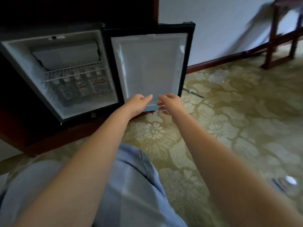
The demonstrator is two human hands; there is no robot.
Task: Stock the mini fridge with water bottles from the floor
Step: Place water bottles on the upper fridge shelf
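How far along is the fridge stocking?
Done: several clear bottles stand under the white wire shelf in the open black mini fridge. In hand: no bottle; left hand and right hand at the pale blue door rail. Left: a white-capped bottle lies on the patterned carpet.

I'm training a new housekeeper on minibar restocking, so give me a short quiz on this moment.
1. True or false: the fridge door is shut.
2. Relative to the wire shelf, the stocked bottles stand: A above, B below, C on the door.
3. What lies on the carpet at the person's right?
Key: 1 false, it stands open. 2 B. 3 A bottle with a white cap.
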